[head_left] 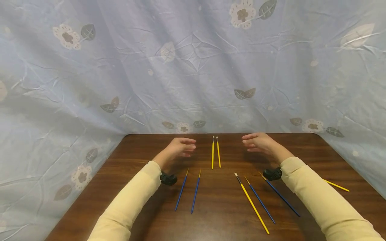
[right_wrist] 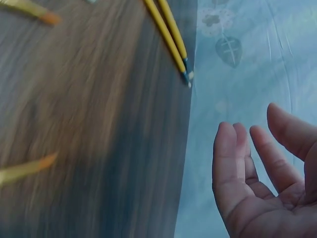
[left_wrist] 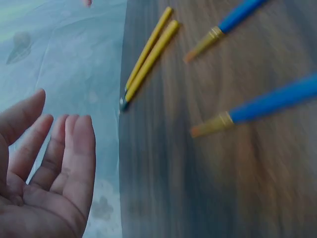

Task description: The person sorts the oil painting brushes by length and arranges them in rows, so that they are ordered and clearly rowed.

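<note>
Two yellow paintbrushes [head_left: 213, 154] lie close together at the far middle of the table, bristles toward the back edge. To their left hovers my left hand [head_left: 180, 146], fingers relaxed and pointing inward, with nothing in it. On their other side my right hand [head_left: 260, 142] is held the same way, its palm bare in the right wrist view. Nearer me on the left lie two blue paintbrushes [head_left: 196, 195], spaced apart. Below my right hand are a longer yellow paintbrush [head_left: 253, 207] and two more blue paintbrushes [head_left: 261, 202], all slanting.
Another yellow brush [head_left: 339, 186] lies at the right, partly hidden behind my right sleeve. The brown wooden table [head_left: 217, 224] ends at a pale blue floral cloth [head_left: 193, 77] that hangs behind it and at the sides. Each wrist wears a dark camera [head_left: 168, 178].
</note>
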